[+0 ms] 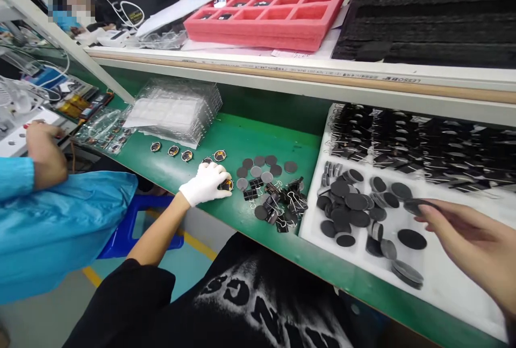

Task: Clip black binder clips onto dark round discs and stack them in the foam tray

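Observation:
My left hand [205,183], in a white glove, has its fingers closed on a small round electronic part [228,184] with a metal rim, at the green bench top. Several like it lie just beyond, among them one round part [220,155] and another farther left [155,147]. On the right, my bare right hand [470,235] pinches a thin black disc [421,206] above a white foam tray [455,283]. Loose black and grey discs [357,201] fill part of that tray. Between my hands are a heap of black binder clips [282,200] and scattered discs [256,170].
Rows of binder clips [403,138] cover the tray's far side. Stacked clear plastic trays [173,108] stand at the back left. Overhead, a shelf edge [282,79] bears a pink foam tray [258,28]. A co-worker in a blue garment [60,224] sits close on the left.

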The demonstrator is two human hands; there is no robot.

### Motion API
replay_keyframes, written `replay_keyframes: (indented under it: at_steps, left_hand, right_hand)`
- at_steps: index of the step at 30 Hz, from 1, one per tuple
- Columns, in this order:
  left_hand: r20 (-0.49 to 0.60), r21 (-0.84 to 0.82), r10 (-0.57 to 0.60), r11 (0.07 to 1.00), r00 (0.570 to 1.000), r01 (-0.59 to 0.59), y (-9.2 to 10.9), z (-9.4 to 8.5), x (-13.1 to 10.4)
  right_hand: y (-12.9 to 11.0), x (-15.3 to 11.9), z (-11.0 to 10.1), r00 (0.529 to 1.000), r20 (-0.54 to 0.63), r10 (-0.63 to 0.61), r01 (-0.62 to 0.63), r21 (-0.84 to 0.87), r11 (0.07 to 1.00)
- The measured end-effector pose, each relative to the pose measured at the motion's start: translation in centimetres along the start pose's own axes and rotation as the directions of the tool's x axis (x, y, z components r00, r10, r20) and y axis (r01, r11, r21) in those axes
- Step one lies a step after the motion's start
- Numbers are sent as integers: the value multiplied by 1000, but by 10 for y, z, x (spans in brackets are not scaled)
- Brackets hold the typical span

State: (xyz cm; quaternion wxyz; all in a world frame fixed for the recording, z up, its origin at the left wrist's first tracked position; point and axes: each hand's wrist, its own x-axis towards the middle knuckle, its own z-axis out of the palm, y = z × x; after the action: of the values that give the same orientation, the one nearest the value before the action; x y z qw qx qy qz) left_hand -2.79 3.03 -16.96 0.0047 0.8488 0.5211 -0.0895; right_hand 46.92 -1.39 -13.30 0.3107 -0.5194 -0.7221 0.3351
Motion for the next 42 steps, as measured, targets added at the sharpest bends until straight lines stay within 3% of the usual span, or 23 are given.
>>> replay_keyframes:
  at_steps: [3,6,9,12,18,21,24,26,29,32,35,39,42]
  left_hand:
    - [-51,-30,26,999,998,-27,-1,3,3]
    - [-134,-181,49,981,990,-73,4,-4,6]
    - [-267,-303,78,939,960,-161,23,-23,14]
    - [-381,-290,154,917,912,-276,53,-47,27]
    - [-473,-119,316,902,822,-415,100,-76,54]
    - [-489,-37,376,892,787,-450,114,-81,61]
    - [-496,-16,424,868,758,-497,115,-89,64]
    - [-491,-35,406,875,771,-483,102,-92,63]
    - [-463,-65,249,948,851,-312,69,-90,57]
    - [-259,-54,168,981,951,-188,44,-76,44]
    - [-50,-67,166,983,985,-169,47,-54,31]
    - [-75,22,39,999,996,-38,72,-33,34]
    - [-74,106,144,985,987,-135,78,-33,48]
  right_hand:
    - [-33,11,28,997,21,69,-71,186,980]
    - [-59,23,60,985,42,167,-171,379,910]
    - [-78,37,92,966,92,240,-252,523,814]
    - [-91,52,114,980,65,188,-192,555,809]
    - [-96,64,120,992,-81,98,-68,317,946]
    - [-92,64,118,987,-87,137,-99,350,931]
    - [-86,64,115,981,21,194,-180,490,853]
    - [-79,63,110,970,59,235,-221,608,762]
    - [-66,60,98,931,114,346,-295,793,533]
    - [-55,59,89,873,236,426,-397,851,343]
    - [-53,61,89,871,244,426,-401,854,332]
    - [-59,69,96,903,238,358,-374,847,379]
    - [-63,74,99,901,278,332,-394,844,363]
